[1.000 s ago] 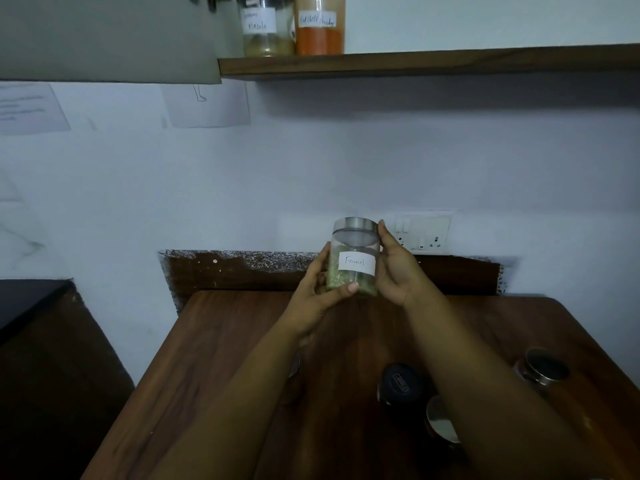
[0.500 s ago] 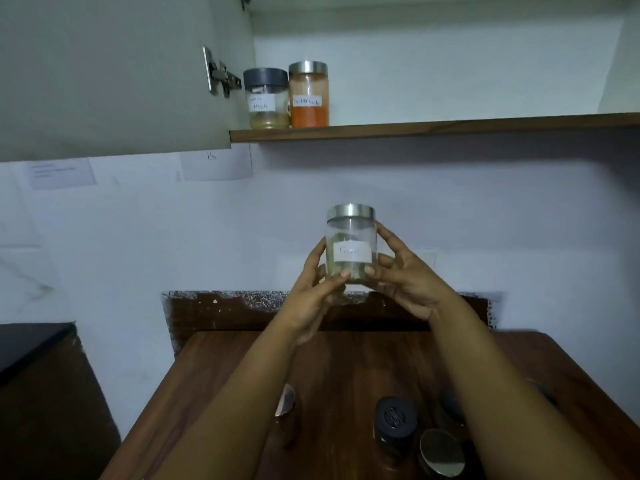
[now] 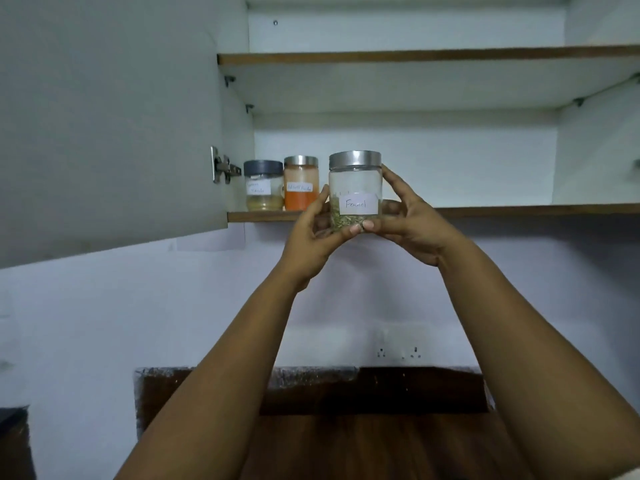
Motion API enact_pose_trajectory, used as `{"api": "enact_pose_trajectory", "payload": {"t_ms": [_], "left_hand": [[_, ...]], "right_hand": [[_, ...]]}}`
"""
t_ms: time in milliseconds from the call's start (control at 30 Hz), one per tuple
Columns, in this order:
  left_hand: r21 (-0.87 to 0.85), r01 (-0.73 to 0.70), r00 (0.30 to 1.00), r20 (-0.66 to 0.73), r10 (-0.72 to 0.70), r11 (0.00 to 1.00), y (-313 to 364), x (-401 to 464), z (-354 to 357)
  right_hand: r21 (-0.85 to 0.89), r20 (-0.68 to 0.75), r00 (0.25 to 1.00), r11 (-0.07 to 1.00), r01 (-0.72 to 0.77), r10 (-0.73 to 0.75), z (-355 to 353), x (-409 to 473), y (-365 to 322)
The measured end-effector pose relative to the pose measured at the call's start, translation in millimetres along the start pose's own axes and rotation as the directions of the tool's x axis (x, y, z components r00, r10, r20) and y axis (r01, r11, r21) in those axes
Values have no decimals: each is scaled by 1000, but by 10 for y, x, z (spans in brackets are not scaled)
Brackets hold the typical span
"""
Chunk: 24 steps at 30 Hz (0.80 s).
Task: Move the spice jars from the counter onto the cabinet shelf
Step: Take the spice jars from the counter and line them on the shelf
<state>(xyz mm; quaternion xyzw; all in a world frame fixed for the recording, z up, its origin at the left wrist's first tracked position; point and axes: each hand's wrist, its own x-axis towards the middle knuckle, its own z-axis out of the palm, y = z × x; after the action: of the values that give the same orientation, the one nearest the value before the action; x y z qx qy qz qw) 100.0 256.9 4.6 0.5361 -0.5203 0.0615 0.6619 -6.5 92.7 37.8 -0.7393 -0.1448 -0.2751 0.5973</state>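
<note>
A clear glass jar labelled "Fennel" (image 3: pixel 355 188) with a silver lid is held upright at the front edge of the lower cabinet shelf (image 3: pixel 519 211). My left hand (image 3: pixel 313 233) grips its left side and base. My right hand (image 3: pixel 405 220) grips its right side, with fingers up to the lid. On the shelf to the left stand a grey-lidded jar of yellowish spice (image 3: pixel 263 185) and a silver-lidded jar of orange powder (image 3: pixel 300 183), side by side. The fennel jar is just right of the orange one; whether its base rests on the shelf is hidden by my fingers.
The open cabinet door (image 3: pixel 110 126) hangs at the left, its hinge (image 3: pixel 223 168) beside the jars. An upper shelf (image 3: pixel 415 56) spans the cabinet above. The lower shelf runs on to the right of the jars. The brown wooden counter (image 3: pixel 374 445) lies below, with wall sockets (image 3: pixel 398 351) above it.
Both hands have raised the fennel jar from chest height up to the lower shelf's front edge. The view has tilted up, so the counter jars have left the frame.
</note>
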Motion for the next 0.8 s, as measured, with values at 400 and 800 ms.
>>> {"api": "enact_pose_trajectory", "payload": {"t_ms": [400, 800], "left_hand": [[743, 18, 950, -222, 220, 669, -469, 775, -128], [866, -207, 803, -116, 585, 455, -1002, 837, -388]], "right_hand": [[-467, -96, 978, 859, -209, 185, -352, 1054, -71], [-621, -253, 891, 643, -449, 377, -409, 1620, 250]]}}
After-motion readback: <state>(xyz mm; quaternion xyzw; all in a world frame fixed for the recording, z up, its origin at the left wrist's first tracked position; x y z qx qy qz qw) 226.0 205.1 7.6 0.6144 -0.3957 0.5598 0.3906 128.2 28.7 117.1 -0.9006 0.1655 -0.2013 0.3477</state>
